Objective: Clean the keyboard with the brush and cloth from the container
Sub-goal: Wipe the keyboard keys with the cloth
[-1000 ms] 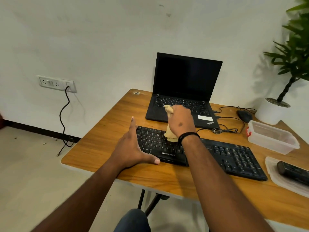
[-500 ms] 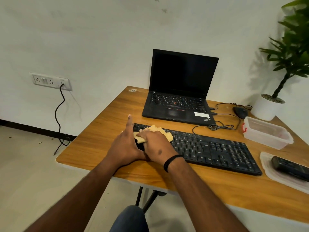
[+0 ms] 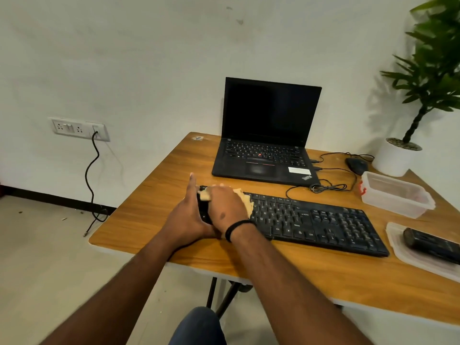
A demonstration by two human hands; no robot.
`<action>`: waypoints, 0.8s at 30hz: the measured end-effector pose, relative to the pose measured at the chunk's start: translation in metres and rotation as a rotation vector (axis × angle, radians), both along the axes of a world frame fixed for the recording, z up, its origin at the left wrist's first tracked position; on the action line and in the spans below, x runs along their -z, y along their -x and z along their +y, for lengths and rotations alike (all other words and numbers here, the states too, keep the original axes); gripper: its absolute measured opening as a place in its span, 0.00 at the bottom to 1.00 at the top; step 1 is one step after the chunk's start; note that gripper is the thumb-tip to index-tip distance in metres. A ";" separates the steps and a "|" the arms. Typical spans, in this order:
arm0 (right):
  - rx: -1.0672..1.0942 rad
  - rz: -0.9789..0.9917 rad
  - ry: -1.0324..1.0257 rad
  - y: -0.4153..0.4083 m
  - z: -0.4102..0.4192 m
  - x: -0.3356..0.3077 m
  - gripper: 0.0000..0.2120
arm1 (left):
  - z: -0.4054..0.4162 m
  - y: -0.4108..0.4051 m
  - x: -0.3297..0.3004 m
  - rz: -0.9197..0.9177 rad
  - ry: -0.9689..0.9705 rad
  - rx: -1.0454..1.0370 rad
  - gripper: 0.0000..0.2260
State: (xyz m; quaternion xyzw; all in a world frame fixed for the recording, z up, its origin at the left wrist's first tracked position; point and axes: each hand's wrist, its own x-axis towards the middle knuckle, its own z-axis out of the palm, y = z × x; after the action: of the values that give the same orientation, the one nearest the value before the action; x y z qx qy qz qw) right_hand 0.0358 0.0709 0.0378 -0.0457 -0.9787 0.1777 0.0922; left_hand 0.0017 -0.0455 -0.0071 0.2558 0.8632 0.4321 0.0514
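Observation:
A black keyboard (image 3: 316, 221) lies across the wooden table (image 3: 159, 195). My right hand (image 3: 225, 209) grips a tan cloth (image 3: 245, 199) and presses it on the keyboard's left end. My left hand (image 3: 185, 215) rests flat against the keyboard's left edge, fingers straight, thumb along the front. A clear plastic container (image 3: 395, 195) sits at the right, and its lid (image 3: 408, 256) lies nearer with a dark brush-like object (image 3: 433, 244) on it.
An open black laptop (image 3: 266, 135) stands behind the keyboard. A black mouse (image 3: 357, 165) and coiled cables (image 3: 328, 186) lie beside it. A potted plant (image 3: 400, 155) stands at the back right corner. A wall socket (image 3: 79, 128) with a hanging cord is at the left.
My right hand carried the cloth from above the keyboard's middle down to its left end and now presses it there. My left hand stays at the keyboard's left edge.

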 end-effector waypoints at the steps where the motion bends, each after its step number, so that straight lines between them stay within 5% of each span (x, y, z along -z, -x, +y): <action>1: -0.058 -0.026 -0.015 -0.003 -0.006 0.003 0.13 | 0.000 0.002 0.002 0.014 0.000 0.001 0.69; 6: -0.197 -0.102 0.087 -0.018 0.004 0.006 0.20 | -0.001 0.007 0.008 0.036 -0.012 -0.006 0.66; 12: -0.319 -0.202 0.171 -0.042 0.028 -0.018 0.12 | -0.001 0.004 0.005 0.012 0.001 0.012 0.73; 15: -0.234 -0.178 0.300 -0.045 0.046 -0.038 0.10 | -0.001 0.000 0.000 -0.028 -0.007 -0.009 0.76; 20: 0.307 0.251 0.039 -0.022 0.067 -0.026 0.11 | 0.002 -0.004 -0.001 -0.010 0.027 -0.016 0.74; 24: 0.155 0.082 -0.036 -0.017 0.050 0.000 0.14 | 0.003 -0.006 -0.002 0.025 0.064 -0.032 0.74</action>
State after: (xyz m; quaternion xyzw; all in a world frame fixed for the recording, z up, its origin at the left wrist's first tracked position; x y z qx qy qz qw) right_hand 0.0530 0.1209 0.0381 -0.1122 -0.9707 0.1541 0.1465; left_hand 0.0078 -0.0428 -0.0051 0.2456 0.8811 0.4021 0.0418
